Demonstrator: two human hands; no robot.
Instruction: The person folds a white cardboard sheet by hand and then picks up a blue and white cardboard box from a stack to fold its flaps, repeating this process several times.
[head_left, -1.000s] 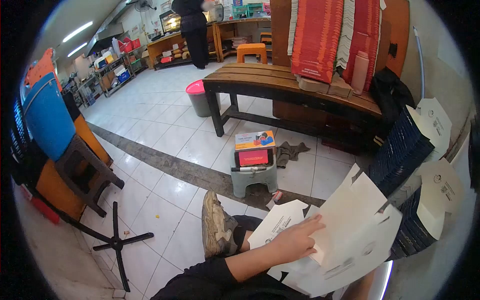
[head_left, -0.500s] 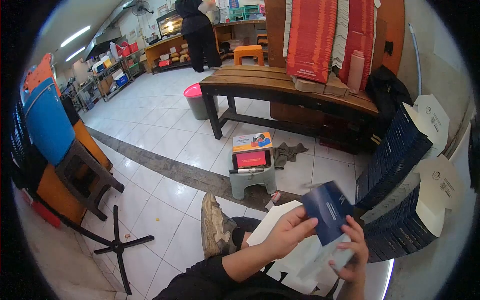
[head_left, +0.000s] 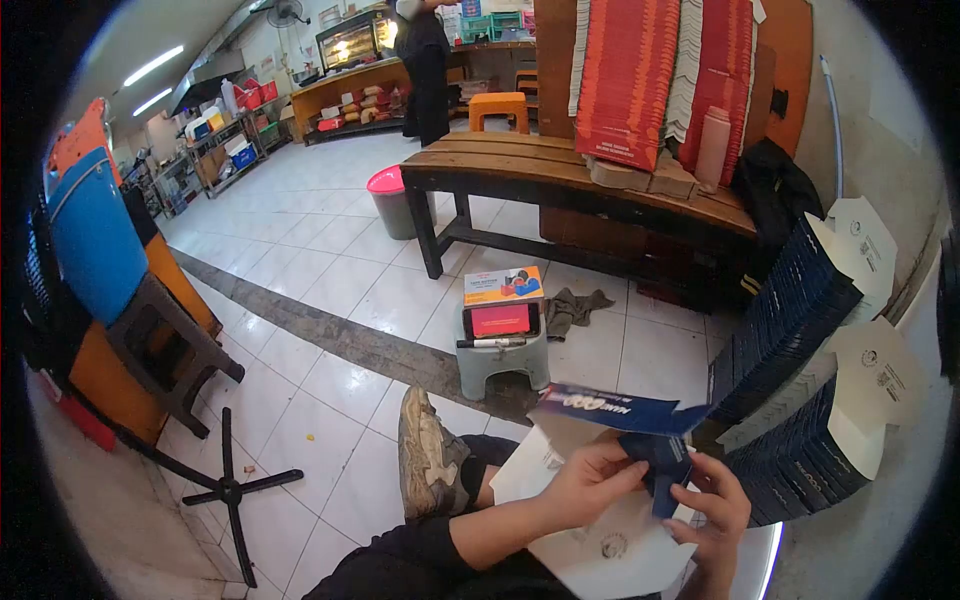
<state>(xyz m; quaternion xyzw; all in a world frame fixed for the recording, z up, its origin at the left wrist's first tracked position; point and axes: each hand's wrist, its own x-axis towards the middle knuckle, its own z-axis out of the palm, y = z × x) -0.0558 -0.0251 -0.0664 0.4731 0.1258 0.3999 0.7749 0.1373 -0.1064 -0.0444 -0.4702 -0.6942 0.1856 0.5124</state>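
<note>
A dark blue cardboard food box point(head_left: 600, 405), partly folded and white inside, lies over my lap with white lettering on its upper blue panel. My left hand point(head_left: 588, 487) pinches its blue side flap between thumb and fingers. On the other side, my right hand point(head_left: 716, 503) is closed on the same blue corner, fingers bent round the folded edge. Below the hands spreads a white panel with a small round printed logo. Close to my right stand tall rows of nested blue boxes point(head_left: 790, 465), their white lids raised.
A grey stool point(head_left: 490, 372) ahead carries a phone, a marker and a small orange-and-white box. Behind it, a wooden bench point(head_left: 500, 160) holds stacked red cartons point(head_left: 622, 90). A bin with a pink rim point(head_left: 385, 181) stands left of the bench. Farther back is a person in black point(head_left: 424, 70).
The blue panel has swung from upright to spread open away from me, and both hands now grip a folded corner. The person at the back has shifted right.
</note>
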